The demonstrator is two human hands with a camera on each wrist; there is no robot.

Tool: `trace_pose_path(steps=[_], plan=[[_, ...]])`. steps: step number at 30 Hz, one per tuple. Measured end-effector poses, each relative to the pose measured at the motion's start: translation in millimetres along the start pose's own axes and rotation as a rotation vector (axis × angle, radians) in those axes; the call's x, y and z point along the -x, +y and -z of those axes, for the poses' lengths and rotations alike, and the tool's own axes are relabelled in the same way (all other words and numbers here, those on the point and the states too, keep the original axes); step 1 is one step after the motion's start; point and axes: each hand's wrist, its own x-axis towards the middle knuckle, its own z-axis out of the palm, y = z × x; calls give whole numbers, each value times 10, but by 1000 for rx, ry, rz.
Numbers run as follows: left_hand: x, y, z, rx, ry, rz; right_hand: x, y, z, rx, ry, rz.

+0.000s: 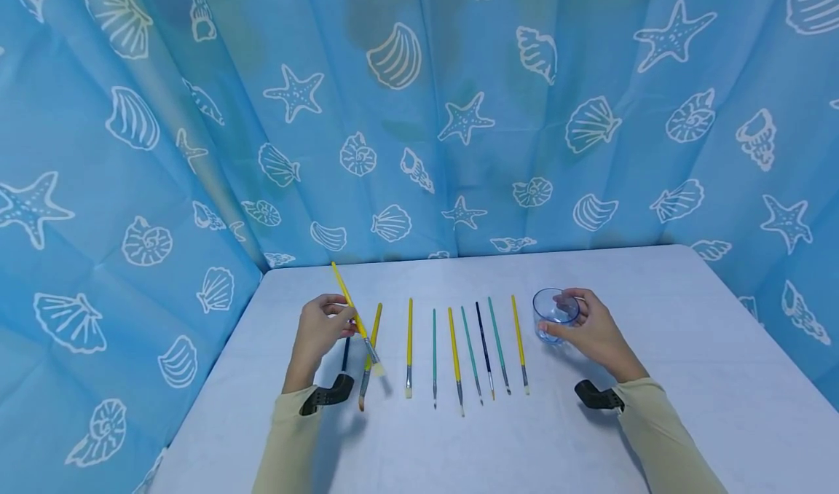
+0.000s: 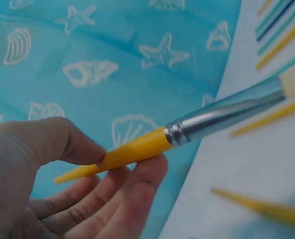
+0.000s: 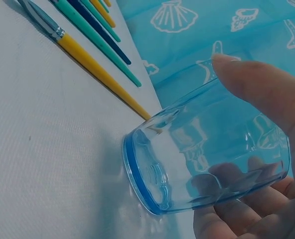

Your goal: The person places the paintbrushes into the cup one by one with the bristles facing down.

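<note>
The left hand (image 1: 321, 328) pinches a yellow-handled brush (image 1: 344, 290) between thumb and fingers, the grip partly closed just behind the metal collar. The right hand (image 1: 593, 326) curves around a clear, blue-tinted cup (image 1: 549, 323), thumb on one side, fingers on the other; whether its base touches the table is hard to tell. The cup stands at the right end of a row of brushes (image 1: 409, 334).

The step in hand appears to be handling one brush while steadying the cup. The next move calls for a firm pinch and a light, even hold on the cup.

The held brush slants, handle up, pale flat bristles down, over the row's left end. Its handle is smooth and tapered, its collar shiny metal. The cup is smooth-walled, thick-based, with a round rim. Beneath lies a white, finely woven cloth (image 1: 498, 450).
</note>
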Motion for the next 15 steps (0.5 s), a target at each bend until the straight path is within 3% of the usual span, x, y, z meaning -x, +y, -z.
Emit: trace_pose_path(steps=[7,15], plan=[[42,193,-250,177,-49,-36,-13,18,7,-7,-6,2],[92,385,-500,291,-65,-58,-15,3,3,1,-6,-14]])
